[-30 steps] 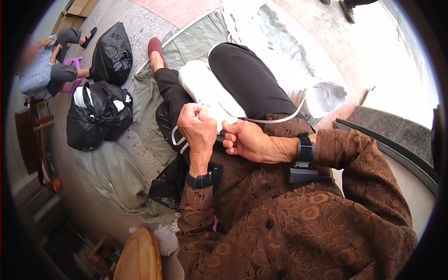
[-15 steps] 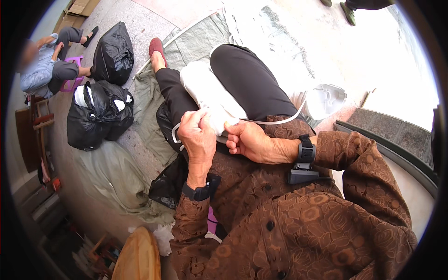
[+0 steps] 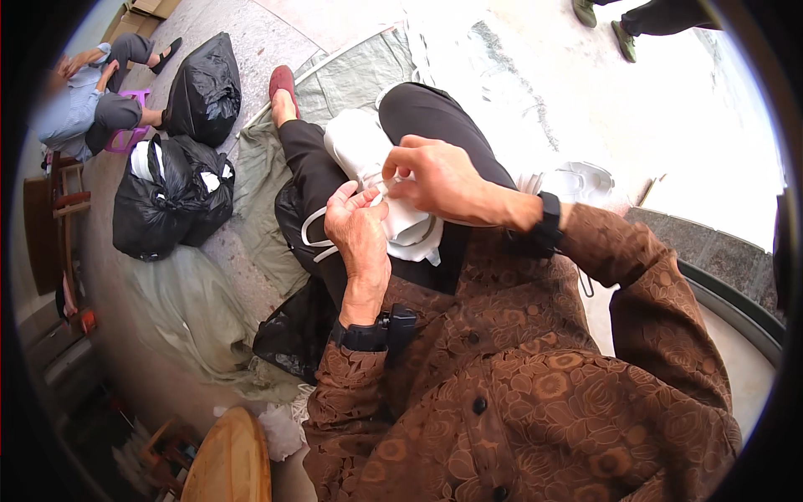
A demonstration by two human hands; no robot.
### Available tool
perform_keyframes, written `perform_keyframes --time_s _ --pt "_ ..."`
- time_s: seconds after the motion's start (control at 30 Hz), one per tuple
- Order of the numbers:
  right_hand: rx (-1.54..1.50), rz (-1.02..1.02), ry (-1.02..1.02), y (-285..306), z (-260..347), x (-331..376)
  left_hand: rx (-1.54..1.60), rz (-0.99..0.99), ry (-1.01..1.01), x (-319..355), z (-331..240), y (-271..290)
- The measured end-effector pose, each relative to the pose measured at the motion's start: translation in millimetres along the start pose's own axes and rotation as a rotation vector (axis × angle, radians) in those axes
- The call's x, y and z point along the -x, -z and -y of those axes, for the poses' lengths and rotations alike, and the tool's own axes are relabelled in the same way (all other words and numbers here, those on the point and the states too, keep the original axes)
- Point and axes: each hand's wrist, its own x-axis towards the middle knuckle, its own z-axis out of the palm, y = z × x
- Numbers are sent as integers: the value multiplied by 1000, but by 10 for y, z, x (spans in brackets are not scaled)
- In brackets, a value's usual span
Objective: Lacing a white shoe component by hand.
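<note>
Centre of the frame, head view: a seated person's lap carries a white fabric piece (image 3: pixel 381 180) with white cord-like straps, resting on black trousers. Left hand (image 3: pixel 358 230) sits just below and left of it, fingers (image 3: pixel 355 201) curled together around a thin white strap (image 3: pixel 314 243) that loops off toward the left. Right hand (image 3: pixel 435 176) is just above, fingers pinched together on the strap and fabric edge, touching the left hand's fingertips. Both wrists wear black bands; sleeves are brown and patterned. Right of centre, a stack of white pieces (image 3: pixel 577 180) lies on pale ground. Upper left: two black sacks (image 3: pixel 180 167) on the floor, another person seated beyond. Grey-green sheeting (image 3: pixel 263 180) spreads beneath the legs.
</note>
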Motion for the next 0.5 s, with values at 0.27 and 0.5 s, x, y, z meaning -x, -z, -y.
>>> perform_keyframes --time_s 0.27,0.5 --pt "181 239 142 -93 -64 -181 -266 55 -177 13 -43 52" --pt "142 276 90 -45 35 -237 -216 58 -77 3 -92 104"
